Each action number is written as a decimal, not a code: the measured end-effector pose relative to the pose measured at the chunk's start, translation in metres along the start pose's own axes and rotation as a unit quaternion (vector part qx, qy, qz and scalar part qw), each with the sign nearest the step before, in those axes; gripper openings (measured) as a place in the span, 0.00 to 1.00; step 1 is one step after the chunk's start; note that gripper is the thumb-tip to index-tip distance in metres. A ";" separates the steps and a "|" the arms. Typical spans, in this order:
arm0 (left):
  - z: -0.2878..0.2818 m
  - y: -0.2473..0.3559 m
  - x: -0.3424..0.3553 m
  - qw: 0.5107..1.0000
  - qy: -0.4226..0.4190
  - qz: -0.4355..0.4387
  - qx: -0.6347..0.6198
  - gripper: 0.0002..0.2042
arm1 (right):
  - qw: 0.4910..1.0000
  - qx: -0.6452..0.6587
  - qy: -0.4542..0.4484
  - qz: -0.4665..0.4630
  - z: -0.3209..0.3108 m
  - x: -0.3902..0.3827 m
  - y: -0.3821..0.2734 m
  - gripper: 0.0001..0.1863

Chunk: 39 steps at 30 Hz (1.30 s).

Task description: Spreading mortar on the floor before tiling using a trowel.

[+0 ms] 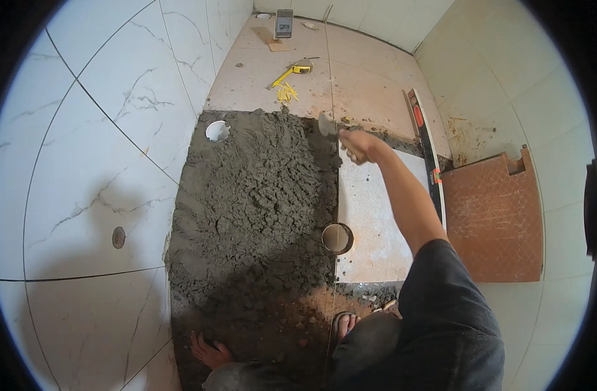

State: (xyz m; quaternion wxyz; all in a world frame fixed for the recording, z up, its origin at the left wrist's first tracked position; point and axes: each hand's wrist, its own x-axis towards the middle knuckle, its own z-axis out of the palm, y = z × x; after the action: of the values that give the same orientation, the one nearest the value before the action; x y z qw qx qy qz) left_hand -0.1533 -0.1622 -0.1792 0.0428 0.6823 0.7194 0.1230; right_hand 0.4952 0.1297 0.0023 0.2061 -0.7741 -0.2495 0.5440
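Observation:
My right hand [358, 144] is wrapped round the handle of a trowel. Its small metal blade [326, 124] reaches left over the far right edge of a rough bed of wet grey mortar [253, 189]. Low in the view, my left hand [208, 352] rests with fingers apart on the dark, shaded floor near the left wall. Beneath my right forearm lies a pale tile [380, 215], bordering the mortar on its right. A round pipe opening [337, 239] shows at the tile's left edge. At the mortar's far left corner is a white pipe opening [217, 131].
A spirit level [427, 143] lies along the tile's right side. A brown tile [494, 225] leans by the right wall. Beyond the mortar are yellow tile spacers [287, 92], a yellow tape measure [302, 67] and a propped phone [284, 23]. My sandalled foot [344, 324] is near.

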 end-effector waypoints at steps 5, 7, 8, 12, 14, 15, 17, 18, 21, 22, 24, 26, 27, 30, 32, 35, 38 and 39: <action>0.008 -0.007 -0.003 0.998 0.033 0.046 0.001 0.27 | 0.983 0.128 -0.113 -0.061 0.087 0.056 0.018 0.25; 0.005 0.008 0.000 0.999 0.023 0.040 -0.006 0.27 | 0.996 0.053 -0.068 -0.036 0.102 0.011 0.025 0.29; 0.001 0.007 0.002 0.999 0.025 0.021 -0.007 0.27 | 0.991 0.014 -0.125 -0.040 0.099 0.004 0.028 0.30; -0.003 0.003 -0.001 0.999 0.031 0.015 0.004 0.27 | 0.915 -0.366 -0.060 -0.160 0.068 -0.048 -0.002 0.29; -0.009 0.007 0.001 1.000 -0.001 -0.007 0.001 0.27 | 0.884 -0.410 0.041 -0.219 0.053 -0.048 -0.025 0.24; -0.007 0.006 0.003 1.000 0.005 -0.006 0.002 0.27 | 0.896 -0.390 0.093 -0.192 0.046 -0.045 -0.041 0.21; 0.002 0.007 0.006 0.999 0.013 0.044 -0.010 0.27 | 0.892 -0.361 0.176 -0.209 0.016 0.020 -0.036 0.19; 0.003 0.005 0.005 0.999 0.017 0.045 -0.008 0.27 | 0.881 -0.333 0.244 -0.230 0.015 0.051 -0.029 0.18; 0.007 0.011 0.005 1.000 0.010 0.003 -0.016 0.26 | 0.835 -0.444 0.249 -0.211 0.076 0.080 -0.010 0.19; 0.000 0.012 0.003 1.000 0.012 0.004 -0.004 0.26 | 0.849 -0.430 0.223 -0.209 0.099 0.071 -0.002 0.20; -0.005 0.013 0.000 1.000 0.021 -0.008 0.008 0.26 | 0.840 -0.444 0.180 -0.257 0.114 0.046 0.015 0.21; 0.000 0.012 0.003 0.999 0.028 0.014 -0.006 0.25 | 0.818 -0.468 0.168 -0.290 0.090 0.014 0.041 0.21; -0.003 0.006 -0.003 1.000 0.026 0.008 -0.002 0.25 | 0.802 -0.523 0.112 -0.265 0.088 -0.006 0.039 0.22; 0.007 0.005 0.006 0.999 0.033 0.031 0.011 0.26 | 0.785 -0.562 0.090 -0.243 0.060 -0.013 0.026 0.22; 0.002 0.000 0.001 0.999 0.035 0.037 0.016 0.26 | 0.795 -0.515 0.136 -0.292 0.057 0.019 0.002 0.22; 0.003 0.005 0.005 1.000 0.015 0.012 -0.009 0.26 | 0.799 -0.489 0.167 -0.308 0.061 0.071 -0.021 0.22; -0.002 0.009 0.003 1.000 -0.001 0.000 -0.010 0.27 | 0.801 -0.487 0.135 -0.321 0.098 0.063 0.001 0.21; -0.004 0.009 0.004 1.000 0.004 -0.009 -0.006 0.27 | 0.803 -0.477 0.106 -0.341 0.118 0.047 0.007 0.21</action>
State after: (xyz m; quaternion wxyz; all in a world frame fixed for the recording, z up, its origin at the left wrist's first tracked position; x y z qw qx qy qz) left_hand -0.1453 -0.1580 -0.1730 0.0458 0.6747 0.7252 0.1297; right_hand 0.3985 0.1583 -0.0748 0.0078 -0.6926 -0.7020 0.1659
